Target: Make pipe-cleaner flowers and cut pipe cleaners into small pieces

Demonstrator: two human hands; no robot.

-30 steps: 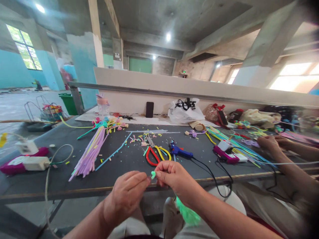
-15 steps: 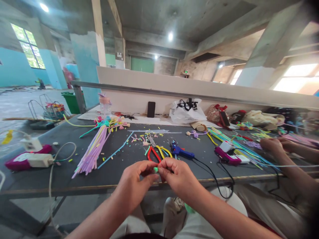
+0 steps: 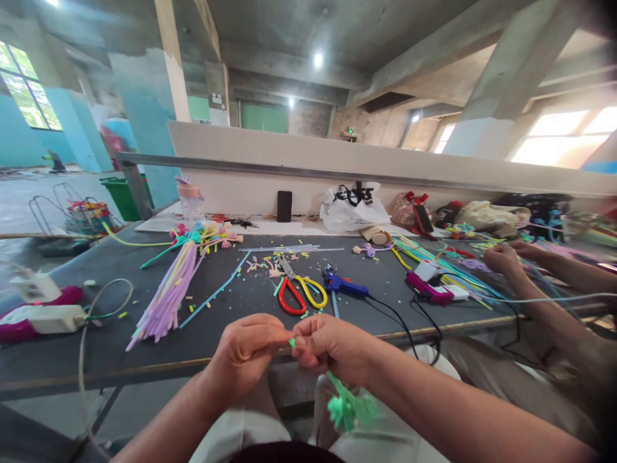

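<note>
Both my hands meet in front of the dark table edge (image 3: pixel 144 370), pinching one green pipe cleaner (image 3: pixel 347 405). My left hand (image 3: pixel 243 354) is closed on its upper tip. My right hand (image 3: pixel 330 347) is closed on the stem just beside it. The stem runs down under my right wrist to a fluffy green tuft that hangs over my lap. Beyond my hands lie red and yellow scissors (image 3: pixel 299 292) and a blue glue gun (image 3: pixel 344 286).
A bundle of lilac pipe cleaners (image 3: pixel 166 299) lies to the left, near a white power strip (image 3: pixel 45 318). Small coloured scraps litter the table. A co-worker's hands (image 3: pixel 504 257) work on coloured stems at the right. A phone (image 3: pixel 284 206) and white bag (image 3: pixel 354 206) stand at the back.
The view has shifted slightly. My hands sit a little lower and nearer to me, and the green tuft has swung back into sight under my right wrist.
</note>
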